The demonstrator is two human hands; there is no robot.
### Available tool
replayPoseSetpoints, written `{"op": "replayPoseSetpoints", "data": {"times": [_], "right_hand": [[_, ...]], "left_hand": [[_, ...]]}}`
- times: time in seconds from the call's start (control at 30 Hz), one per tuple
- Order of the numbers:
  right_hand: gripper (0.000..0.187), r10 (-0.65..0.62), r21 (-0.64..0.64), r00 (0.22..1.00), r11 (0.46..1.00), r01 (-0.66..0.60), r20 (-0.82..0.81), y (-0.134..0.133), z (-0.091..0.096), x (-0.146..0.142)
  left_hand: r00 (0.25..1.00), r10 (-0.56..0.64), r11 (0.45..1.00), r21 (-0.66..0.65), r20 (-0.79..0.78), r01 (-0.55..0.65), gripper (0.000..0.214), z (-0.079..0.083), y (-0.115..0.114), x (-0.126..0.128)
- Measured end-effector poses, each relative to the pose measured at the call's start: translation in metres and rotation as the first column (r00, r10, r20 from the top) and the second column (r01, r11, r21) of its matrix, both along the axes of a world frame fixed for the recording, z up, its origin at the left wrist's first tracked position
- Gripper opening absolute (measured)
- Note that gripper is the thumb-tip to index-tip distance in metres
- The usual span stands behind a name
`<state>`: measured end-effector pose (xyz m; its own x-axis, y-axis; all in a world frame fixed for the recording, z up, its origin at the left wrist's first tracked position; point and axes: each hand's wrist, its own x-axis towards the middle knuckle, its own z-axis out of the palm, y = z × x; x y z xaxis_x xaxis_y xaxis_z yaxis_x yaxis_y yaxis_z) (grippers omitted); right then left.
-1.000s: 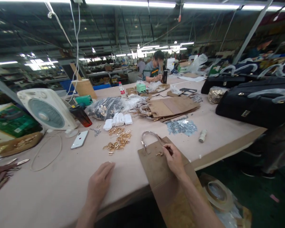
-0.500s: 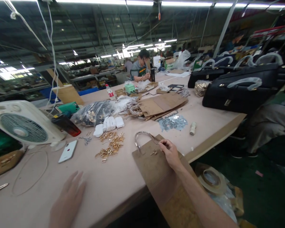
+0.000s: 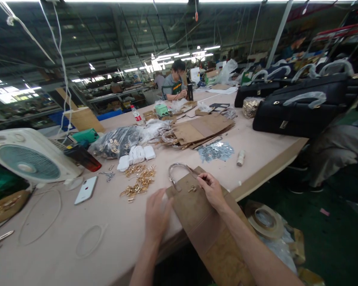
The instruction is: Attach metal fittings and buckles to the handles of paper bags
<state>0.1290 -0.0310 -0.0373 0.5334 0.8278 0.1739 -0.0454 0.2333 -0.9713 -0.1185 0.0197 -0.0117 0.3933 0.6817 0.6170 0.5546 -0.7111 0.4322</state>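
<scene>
A brown bag panel (image 3: 193, 214) lies over the table's front edge, its lower part hanging down. At its top is a curved handle (image 3: 176, 166) in clear wrap. My right hand (image 3: 211, 190) is closed in a pinch on the handle's right end, by the panel's upper edge. Beside the fingers, small gold metal fittings (image 3: 192, 188) show on the panel. My left hand (image 3: 158, 214), smeared by motion, is at the panel's left edge; whether it touches the panel I cannot tell. A pale translucent ring (image 3: 90, 241) lies on the table to its left.
Gold hardware (image 3: 139, 182), a white phone (image 3: 86, 190) and a fan (image 3: 30, 157) occupy the left. Beyond are grey metal plates (image 3: 216, 151), stacked brown panels (image 3: 201, 129) and a small roll (image 3: 240, 158). Black bags (image 3: 298, 105) stand right; a co-worker (image 3: 174, 83) sits across the table.
My left hand has moved right, to the panel's left edge. The translucent ring now shows where that hand was. My right hand keeps its pinch on the handle.
</scene>
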Motion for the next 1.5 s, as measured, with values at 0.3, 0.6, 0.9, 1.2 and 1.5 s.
{"op": "replayPoseSetpoints", "data": {"times": [0.3, 0.6, 0.9, 1.2, 1.5], "right_hand": [[0.034, -0.005, 0.002, 0.999, 1.000, 0.005, 0.042, -0.003, 0.003, 0.000], [0.034, 0.021, -0.024, 0.996, 1.000, -0.019, 0.083, -0.002, 0.004, -0.002], [0.034, 0.157, 0.033, 0.980, 0.988, -0.154, -0.123, 0.000, 0.004, -0.010], [0.035, 0.292, 0.093, 0.798, 0.953, -0.287, -0.528, 0.016, 0.000, -0.024], [0.033, 0.311, 0.064, 0.796, 0.943, -0.327, -0.518, 0.017, -0.001, -0.021]], "left_hand": [[0.922, -0.372, 0.865, -0.321, 0.107, 0.386, 0.017, -0.005, 0.013, 0.101], [0.665, 0.023, 0.636, -0.524, 0.747, 0.566, 0.032, -0.018, 0.021, 0.079], [0.678, 0.040, 0.557, -0.580, 0.734, 0.595, 0.038, -0.025, 0.027, 0.079], [0.681, -0.031, 0.576, -0.544, 0.732, 0.610, 0.031, -0.021, 0.027, 0.077], [0.643, -0.098, 0.571, -0.486, 0.760, 0.662, 0.025, -0.013, 0.025, 0.078]]}}
